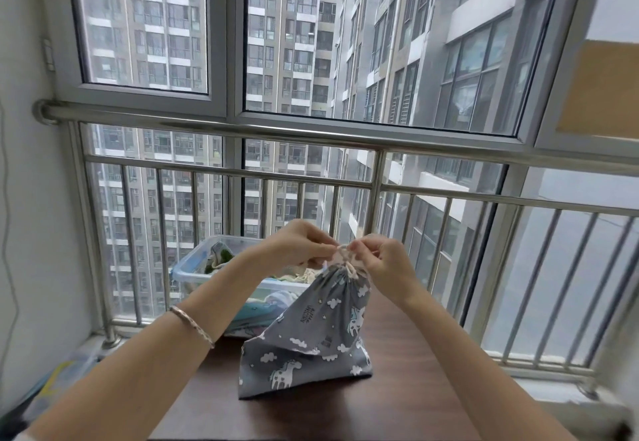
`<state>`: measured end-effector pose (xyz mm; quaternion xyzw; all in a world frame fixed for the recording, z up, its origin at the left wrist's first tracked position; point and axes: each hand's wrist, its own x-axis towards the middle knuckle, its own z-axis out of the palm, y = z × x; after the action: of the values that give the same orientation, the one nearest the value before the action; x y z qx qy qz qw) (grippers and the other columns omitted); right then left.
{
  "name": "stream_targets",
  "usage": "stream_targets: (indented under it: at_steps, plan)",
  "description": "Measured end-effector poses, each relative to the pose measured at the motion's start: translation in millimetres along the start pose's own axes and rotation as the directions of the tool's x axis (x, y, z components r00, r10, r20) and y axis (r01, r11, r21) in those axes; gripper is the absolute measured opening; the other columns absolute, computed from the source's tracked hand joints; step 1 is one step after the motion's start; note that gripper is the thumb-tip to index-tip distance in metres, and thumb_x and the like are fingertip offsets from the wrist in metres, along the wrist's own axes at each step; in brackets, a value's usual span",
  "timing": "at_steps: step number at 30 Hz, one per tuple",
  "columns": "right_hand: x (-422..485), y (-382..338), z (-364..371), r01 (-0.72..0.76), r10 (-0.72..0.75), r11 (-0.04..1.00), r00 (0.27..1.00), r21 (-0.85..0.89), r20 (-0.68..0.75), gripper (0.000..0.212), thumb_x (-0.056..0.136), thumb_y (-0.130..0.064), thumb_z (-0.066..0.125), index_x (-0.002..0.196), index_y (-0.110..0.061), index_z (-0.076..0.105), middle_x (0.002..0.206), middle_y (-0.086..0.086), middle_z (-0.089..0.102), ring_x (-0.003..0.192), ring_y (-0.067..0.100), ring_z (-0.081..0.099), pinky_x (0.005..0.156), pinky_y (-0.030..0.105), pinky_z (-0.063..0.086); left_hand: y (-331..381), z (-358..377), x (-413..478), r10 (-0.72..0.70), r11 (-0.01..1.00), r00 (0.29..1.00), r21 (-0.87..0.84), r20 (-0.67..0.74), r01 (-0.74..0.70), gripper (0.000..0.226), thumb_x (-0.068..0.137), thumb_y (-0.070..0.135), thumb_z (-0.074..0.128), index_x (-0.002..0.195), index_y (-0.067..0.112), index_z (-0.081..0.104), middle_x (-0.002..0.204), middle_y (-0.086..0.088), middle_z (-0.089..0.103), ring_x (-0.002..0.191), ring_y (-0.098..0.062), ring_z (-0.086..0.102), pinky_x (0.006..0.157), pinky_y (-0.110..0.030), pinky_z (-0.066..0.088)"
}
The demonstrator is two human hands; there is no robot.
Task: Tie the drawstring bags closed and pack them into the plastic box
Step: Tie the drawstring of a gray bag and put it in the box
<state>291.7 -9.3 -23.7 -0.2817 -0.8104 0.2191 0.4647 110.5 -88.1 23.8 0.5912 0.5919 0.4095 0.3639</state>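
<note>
Pinching the cream drawstring point(347, 260) together, both hands, left point(299, 245) and right point(385, 262), hold the grey unicorn bag point(318, 333) upright; plastic box point(193, 267) at ten o'clock.

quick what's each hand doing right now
Left hand: pinching the drawstring above the neck of the grey bag.
Right hand: pinching the same drawstring from the other side.

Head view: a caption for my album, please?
Left hand and right hand tie a grey unicorn drawstring bag by the plastic box.
</note>
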Motion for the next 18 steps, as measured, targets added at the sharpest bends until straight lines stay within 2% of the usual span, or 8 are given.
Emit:
stream_targets:
  at_steps: [2, 6, 8, 10, 12, 13, 15, 18]
  plan:
    - [-2, 15, -13, -0.036, 0.037, 0.997, 0.999, -0.067, 0.002, 0.022, 0.095, -0.022, 0.058, 0.081, -0.013, 0.071, 0.060, 0.005, 0.060, 0.045, 0.010, 0.045, 0.046, 0.027, 0.038, -8, -10, -2, -0.004, 0.987, 1.000, 0.161, -0.009, 0.005, 0.018, 0.087, 0.015, 0.066, 0.100, 0.003, 0.072, 0.077, -0.006, 0.069, 0.058, -0.007, 0.059, 0.055, -0.014, 0.048]
    - [-7, 16, -13, -0.173, 0.195, 0.967, 0.975, -0.185, 0.105, 0.031, 0.099, -0.038, 0.047, 0.078, -0.023, 0.065, 0.070, 0.003, 0.068, 0.050, 0.012, 0.062, 0.062, 0.038, 0.057, -13, -7, -6, -0.096, 0.981, 0.992, 0.180, 0.081, 0.080, 0.016, 0.096, 0.018, 0.053, 0.096, 0.006, 0.065, 0.090, -0.008, 0.066, 0.074, -0.016, 0.062, 0.079, -0.034, 0.056]
    - [-10, -4, -8, -0.370, 0.395, 0.918, 0.881, -0.140, 0.261, 0.051, 0.096, -0.058, 0.036, 0.087, -0.015, 0.062, 0.079, 0.013, 0.069, 0.052, 0.016, 0.066, 0.060, 0.034, 0.058, -11, 5, -6, -0.148, 0.989, 0.982, 0.017, 0.121, 0.147, 0.019, 0.099, 0.019, 0.047, 0.104, 0.005, 0.059, 0.096, -0.009, 0.063, 0.075, -0.019, 0.062, 0.075, -0.034, 0.057]
    - [-12, -25, -6, -0.574, 0.532, 0.815, 0.693, -0.073, 0.487, 0.066, 0.085, -0.073, 0.040, 0.105, -0.013, 0.061, 0.084, 0.015, 0.070, 0.058, 0.020, 0.070, 0.053, 0.028, 0.055, -12, 11, -6, -0.183, 0.971, 0.971, -0.126, 0.156, 0.203, 0.024, 0.100, 0.020, 0.045, 0.111, 0.002, 0.058, 0.097, -0.010, 0.063, 0.071, -0.018, 0.062, 0.067, -0.028, 0.056]
    - [-13, -36, -4, -0.616, 0.514, 0.787, 0.622, -0.036, 0.590, 0.052, 0.082, -0.060, 0.063, 0.109, -0.015, 0.064, 0.089, 0.010, 0.075, 0.071, 0.025, 0.073, 0.059, 0.029, 0.058, -14, 13, -4, -0.183, 0.949, 0.961, -0.217, 0.207, 0.228, 0.026, 0.100, 0.020, 0.044, 0.112, 0.002, 0.060, 0.097, -0.014, 0.065, 0.072, -0.018, 0.062, 0.066, -0.028, 0.054]
    - [-11, -38, -4, -0.623, 0.503, 0.782, 0.639, 0.008, 0.582, 0.041, 0.082, -0.043, 0.072, 0.107, -0.012, 0.065, 0.089, 0.010, 0.076, 0.074, 0.025, 0.073, 0.062, 0.030, 0.060, -16, 13, -1, -0.179, 0.933, 0.962, -0.275, 0.206, 0.232, 0.026, 0.101, 0.019, 0.043, 0.113, 0.002, 0.059, 0.102, -0.017, 0.067, 0.076, -0.020, 0.063, 0.069, -0.029, 0.055]
    - [-5, -39, -8, -0.639, 0.528, 0.762, 0.706, 0.106, 0.472, 0.025, 0.085, -0.012, 0.070, 0.106, -0.001, 0.061, 0.086, 0.016, 0.074, 0.070, 0.024, 0.072, 0.062, 0.031, 0.061, -19, 12, 3, -0.199, 0.907, 0.972, -0.353, 0.124, 0.230, 0.024, 0.100, 0.014, 0.043, 0.116, 0.003, 0.057, 0.109, -0.020, 0.067, 0.080, -0.022, 0.064, 0.072, -0.030, 0.057]
    - [12, -46, -21, -0.597, 0.543, 0.750, 0.802, 0.287, 0.248, 0.022, 0.085, 0.005, 0.056, 0.107, 0.000, 0.055, 0.088, 0.015, 0.066, 0.062, 0.017, 0.070, 0.055, 0.027, 0.057, -26, 6, 7, -0.205, 0.917, 0.976, -0.333, 0.075, 0.218, 0.024, 0.100, 0.008, 0.044, 0.120, 0.003, 0.056, 0.107, -0.015, 0.066, 0.073, -0.018, 0.065, 0.064, -0.026, 0.055]
